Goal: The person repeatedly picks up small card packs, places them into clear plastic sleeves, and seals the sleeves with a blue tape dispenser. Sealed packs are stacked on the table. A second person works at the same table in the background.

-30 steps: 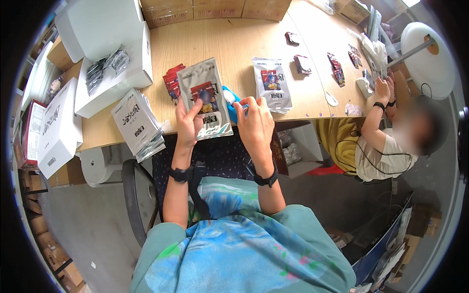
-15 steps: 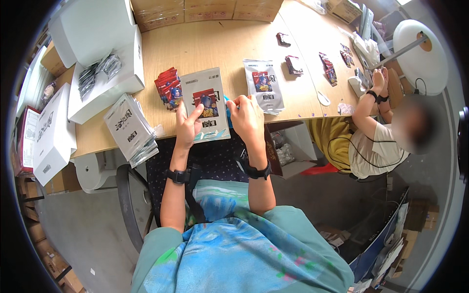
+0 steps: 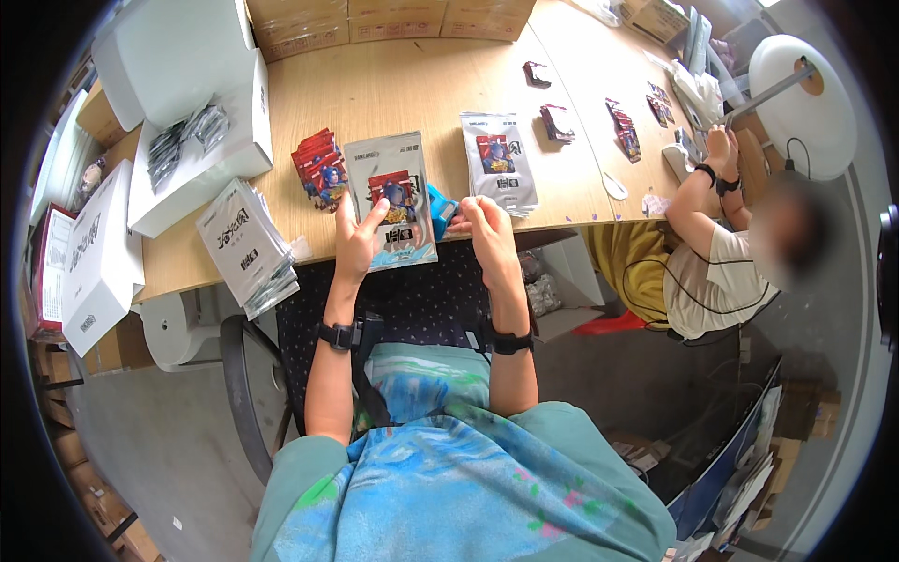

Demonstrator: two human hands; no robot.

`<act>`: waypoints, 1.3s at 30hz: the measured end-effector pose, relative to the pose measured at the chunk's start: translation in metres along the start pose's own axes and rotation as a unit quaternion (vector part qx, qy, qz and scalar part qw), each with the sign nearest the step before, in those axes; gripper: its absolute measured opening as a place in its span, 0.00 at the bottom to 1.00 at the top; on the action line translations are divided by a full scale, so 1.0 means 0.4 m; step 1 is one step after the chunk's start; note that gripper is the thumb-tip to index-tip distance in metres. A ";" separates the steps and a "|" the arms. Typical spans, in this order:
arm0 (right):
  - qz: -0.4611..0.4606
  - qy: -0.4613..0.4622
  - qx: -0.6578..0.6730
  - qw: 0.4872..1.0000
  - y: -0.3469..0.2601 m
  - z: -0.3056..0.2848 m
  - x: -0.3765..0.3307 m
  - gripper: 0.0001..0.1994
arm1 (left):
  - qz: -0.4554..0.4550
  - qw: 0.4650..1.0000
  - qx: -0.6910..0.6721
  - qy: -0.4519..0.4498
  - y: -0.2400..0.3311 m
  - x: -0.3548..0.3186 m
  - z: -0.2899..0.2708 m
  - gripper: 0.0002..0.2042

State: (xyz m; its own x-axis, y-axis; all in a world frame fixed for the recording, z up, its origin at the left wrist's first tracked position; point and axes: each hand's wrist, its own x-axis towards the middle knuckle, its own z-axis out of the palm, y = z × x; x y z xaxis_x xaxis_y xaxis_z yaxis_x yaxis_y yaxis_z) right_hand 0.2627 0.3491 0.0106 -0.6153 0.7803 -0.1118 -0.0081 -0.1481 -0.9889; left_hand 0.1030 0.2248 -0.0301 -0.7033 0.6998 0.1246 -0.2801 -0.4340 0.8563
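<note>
Left hand [image 3: 356,242] grips 1 silver pouch [image 3: 401,161] by wooden table [image 3: 403,89], grey floor [image 3: 183,440] below.

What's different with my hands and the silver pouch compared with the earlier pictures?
After reaching the silver pouch's right edge, your right hand has moved back rightward, uncovering more of the blue object. The pouch stands less tilted than at first and covers less of the red packets. Your left hand kept its hold; the pouch stack on the right stayed put.
</note>
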 end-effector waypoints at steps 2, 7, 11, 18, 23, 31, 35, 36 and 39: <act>0.005 -0.007 0.027 1.000 0.015 -0.007 -0.011 0.16 | 0.000 0.999 0.032 0.007 0.011 -0.004 0.007 0.21; 0.035 -0.010 0.076 0.996 0.043 -0.005 -0.029 0.17 | -0.004 0.998 0.065 0.014 0.014 -0.006 0.003 0.20; 0.035 0.000 0.087 0.996 0.062 0.001 -0.029 0.15 | -0.001 0.999 0.042 0.011 0.014 -0.008 0.008 0.20; 0.006 0.061 0.041 0.997 0.092 0.023 -0.030 0.10 | -0.002 0.999 0.054 0.007 0.025 -0.009 0.017 0.20; -0.047 0.098 0.038 0.993 0.090 0.033 -0.072 0.10 | -0.010 0.998 0.061 0.013 0.015 -0.009 -0.002 0.20; -0.050 -0.166 -0.124 0.977 -0.201 -0.023 -0.106 0.09 | -0.060 0.978 0.182 -0.078 0.173 -0.106 0.046 0.26; -0.130 -0.403 -0.304 0.853 -0.291 0.009 -0.062 0.11 | -0.140 0.931 0.289 -0.175 0.229 -0.139 0.039 0.30; -0.138 -0.422 -0.333 0.832 -0.302 0.018 -0.056 0.11 | -0.149 0.920 0.301 -0.204 0.254 -0.139 0.051 0.30; -0.164 -0.470 -0.402 0.769 -0.306 0.036 -0.039 0.10 | -0.138 0.898 0.359 -0.215 0.265 -0.142 0.061 0.29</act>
State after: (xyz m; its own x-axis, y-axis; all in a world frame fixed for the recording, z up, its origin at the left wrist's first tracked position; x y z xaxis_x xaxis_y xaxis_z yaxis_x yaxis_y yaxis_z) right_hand 0.2618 0.3461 0.1347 -0.9849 -0.1429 -0.0976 -0.0260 0.6802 -0.7325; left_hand 0.1292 0.1528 0.0660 -0.3116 0.9456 -0.0930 0.1963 0.1599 0.9674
